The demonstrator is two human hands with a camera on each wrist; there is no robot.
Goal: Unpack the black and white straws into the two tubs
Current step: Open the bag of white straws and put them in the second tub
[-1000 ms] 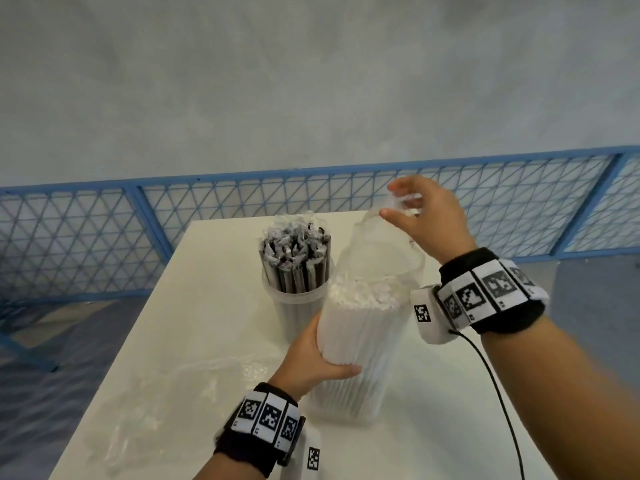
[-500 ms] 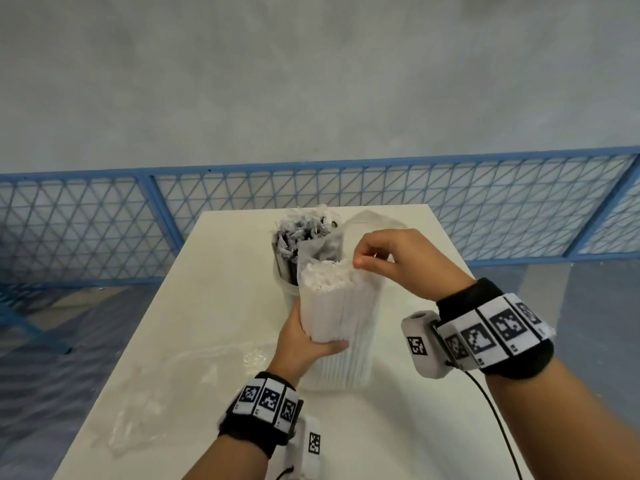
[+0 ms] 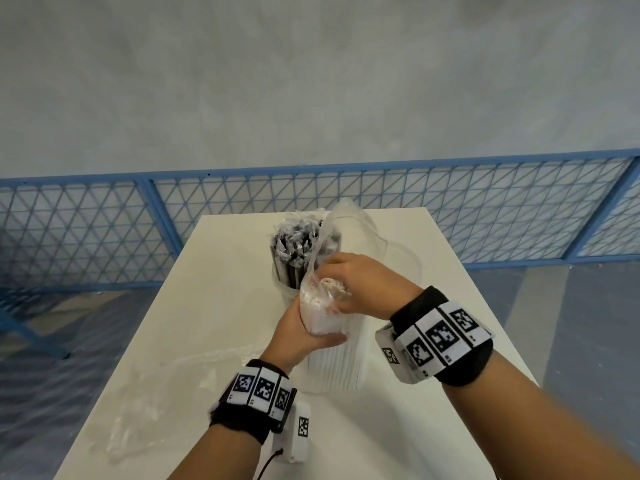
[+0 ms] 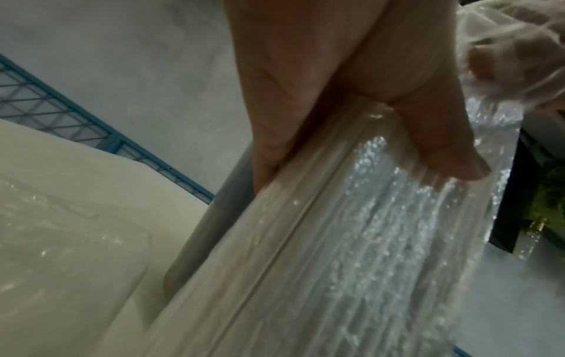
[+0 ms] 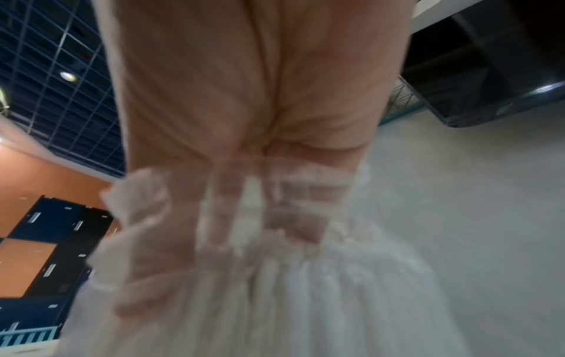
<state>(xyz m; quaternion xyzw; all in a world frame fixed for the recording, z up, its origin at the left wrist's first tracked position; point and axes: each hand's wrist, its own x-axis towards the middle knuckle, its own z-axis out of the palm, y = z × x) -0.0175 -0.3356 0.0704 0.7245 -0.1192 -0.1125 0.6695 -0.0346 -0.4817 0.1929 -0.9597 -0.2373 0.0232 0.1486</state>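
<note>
A bundle of white straws in a clear plastic bag stands in the near clear tub. My left hand grips the bundle below its top; the left wrist view shows the left hand wrapped round the bagged white straws. My right hand is curled over the straw tops in the bag's mouth. In the blurred right wrist view, film covers the fingers of the right hand. Black straws fill the far tub.
An empty crumpled clear wrapper lies on the white table to the left of the tubs. A blue mesh fence runs behind the table's far edge. The floor drops away on both sides of the table.
The white bundle has sunk lower into the near tub. My right hand came down from the raised bag top onto the straw tops. The left hand keeps its grip.
</note>
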